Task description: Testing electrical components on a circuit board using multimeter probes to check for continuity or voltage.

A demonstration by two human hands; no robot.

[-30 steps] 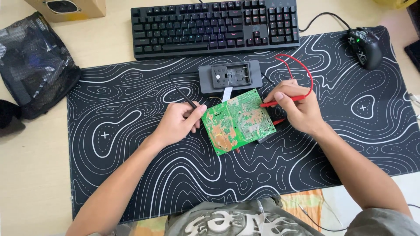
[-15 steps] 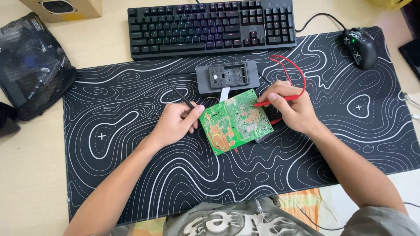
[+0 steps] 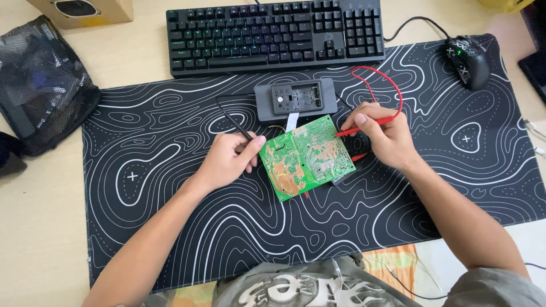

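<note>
On the black desk mat with white contour lines (image 3: 170, 227), the green circuit board (image 3: 306, 156) has barely shifted; the left hand (image 3: 227, 162) still pinches the black probe (image 3: 236, 122), and the right hand (image 3: 382, 133) keeps the red probe (image 3: 364, 126) on the board's edge.

Green circuit board (image 3: 307, 156), solder side up, lay tilted on the black patterned mat, just below the grey meter; rectangular, mottled with orange-brown patches; red probe (image 3: 364, 126) slanted down to its upper right edge; black probe (image 3: 239, 126) angled toward its left edge; red lead looped above, black lead ran up to the meter.
</note>
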